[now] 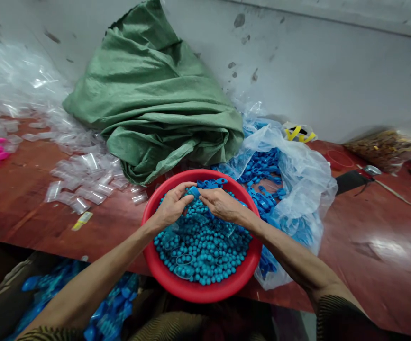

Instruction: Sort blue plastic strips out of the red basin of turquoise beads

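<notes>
We have both hands over the red basin (162, 277), which sits at the table's (369, 265) near edge, full of small blue balls (205, 251); our left hand (171, 206) and right hand (221, 203) meet at its far side, fingers closed together on one small blue piece (193, 191) (its shape is too small to tell); a clear bag of blue parts (265, 170) lies just right; a green sack (155, 99) behind.

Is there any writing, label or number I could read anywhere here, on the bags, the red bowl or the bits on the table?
None can be read.
The yellow and black marks on the white packet by the wall are too blurred to tell.
The small yellow tag on the table shows no legible print.
The red basin and green sack bear no text.
</notes>
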Motion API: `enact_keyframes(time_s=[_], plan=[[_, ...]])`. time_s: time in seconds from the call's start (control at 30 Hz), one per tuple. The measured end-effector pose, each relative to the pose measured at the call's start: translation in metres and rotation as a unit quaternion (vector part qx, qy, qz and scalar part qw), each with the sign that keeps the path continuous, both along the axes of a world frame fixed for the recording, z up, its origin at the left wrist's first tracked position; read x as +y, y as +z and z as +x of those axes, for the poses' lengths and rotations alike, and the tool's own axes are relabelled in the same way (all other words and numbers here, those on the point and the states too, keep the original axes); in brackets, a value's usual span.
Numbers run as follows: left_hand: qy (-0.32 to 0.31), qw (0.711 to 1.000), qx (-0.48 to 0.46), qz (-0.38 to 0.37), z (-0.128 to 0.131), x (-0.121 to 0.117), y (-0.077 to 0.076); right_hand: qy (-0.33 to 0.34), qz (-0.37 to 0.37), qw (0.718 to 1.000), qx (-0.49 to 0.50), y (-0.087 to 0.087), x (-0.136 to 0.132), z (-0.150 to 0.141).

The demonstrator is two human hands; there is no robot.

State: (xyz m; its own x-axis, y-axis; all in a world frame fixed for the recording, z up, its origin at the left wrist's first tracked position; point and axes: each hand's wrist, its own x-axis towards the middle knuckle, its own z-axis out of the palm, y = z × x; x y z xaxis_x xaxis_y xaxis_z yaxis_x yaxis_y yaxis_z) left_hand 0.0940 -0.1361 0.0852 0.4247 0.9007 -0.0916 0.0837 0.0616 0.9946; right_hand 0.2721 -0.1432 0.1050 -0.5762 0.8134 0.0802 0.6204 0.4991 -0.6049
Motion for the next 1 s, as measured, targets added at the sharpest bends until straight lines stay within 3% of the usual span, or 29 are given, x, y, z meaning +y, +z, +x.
enact_keyframes(time_s=[0.23, 0.3, 0.37, 0.47, 0.53, 0.6, 0.67, 0.8, 0.9, 1.0], plan=[[0.050, 0.999, -0.012, -0.010, 0.007, -0.005, -0.003, 0.011, -0.007, 0.999, 0.043, -0.005, 0.000, 0.002], [0.037, 0.999, -0.019, -0.018, 0.005, -0.006, 0.001, 0.010, -0.025, 0.997, 0.079, -0.001, 0.003, 0.007], [0.000, 1.000, -0.022, -0.020, 0.001, -0.005, 0.005, 0.007, -0.088, 0.989, 0.121, 0.003, 0.006, 0.015], [-0.032, 0.999, -0.026, -0.019, -0.006, -0.002, 0.009, -0.054, -0.217, 0.945, 0.237, 0.006, 0.011, 0.022], [-0.038, 0.999, -0.017, -0.013, -0.006, -0.001, 0.009, -0.126, -0.244, 0.907, 0.319, 0.005, 0.014, 0.021], [-0.042, 0.999, -0.011, -0.006, -0.002, -0.002, 0.008, -0.179, -0.205, 0.897, 0.347, 0.004, 0.014, 0.013], [-0.023, 1.000, -0.018, -0.004, 0.004, -0.003, 0.008, -0.193, -0.118, 0.921, 0.318, 0.004, 0.012, 0.003], [0.031, 0.998, -0.046, -0.010, 0.013, -0.006, 0.008, -0.117, 0.057, 0.974, 0.186, -0.001, 0.000, -0.011], [0.032, 0.995, -0.098, -0.001, 0.011, -0.007, 0.004, -0.053, 0.086, 0.990, 0.094, -0.010, -0.012, -0.015], [0.016, 0.994, -0.108, 0.006, 0.008, -0.005, 0.000, -0.056, 0.100, 0.993, 0.009, -0.016, -0.018, -0.019]])
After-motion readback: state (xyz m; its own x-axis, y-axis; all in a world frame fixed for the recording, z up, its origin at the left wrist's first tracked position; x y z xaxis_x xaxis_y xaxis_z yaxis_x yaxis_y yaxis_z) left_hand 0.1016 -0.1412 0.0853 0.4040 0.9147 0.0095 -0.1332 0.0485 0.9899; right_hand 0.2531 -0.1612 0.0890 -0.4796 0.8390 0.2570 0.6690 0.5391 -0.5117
